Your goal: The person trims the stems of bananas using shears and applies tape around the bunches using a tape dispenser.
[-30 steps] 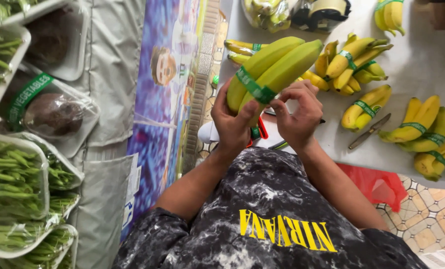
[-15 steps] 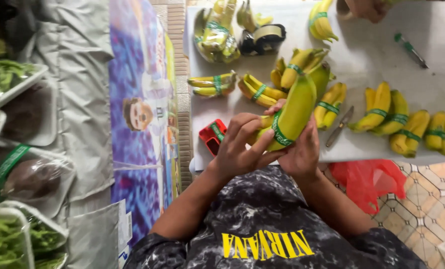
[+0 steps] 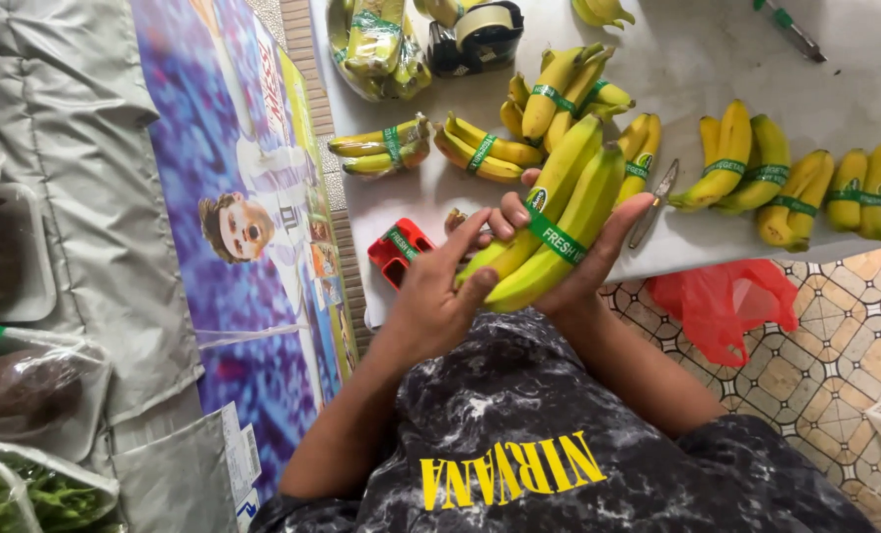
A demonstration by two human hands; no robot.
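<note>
Gripping a pair of yellow-green bananas [image 3: 559, 222] bound by a green tape band [image 3: 556, 237], both hands meet at the picture's centre, above the near edge of the white table [image 3: 697, 59]. Right hand [image 3: 598, 262] cups the pair from below, fingers closed around it; left hand [image 3: 440, 296] pinches the lower tips. At 9 o'clock of the bananas lies a red tape dispenser [image 3: 398, 252]; at 3 o'clock, a knife [image 3: 654, 202]. Banded banana bunches [image 3: 746, 168] spread from 12 to 2 o'clock.
</note>
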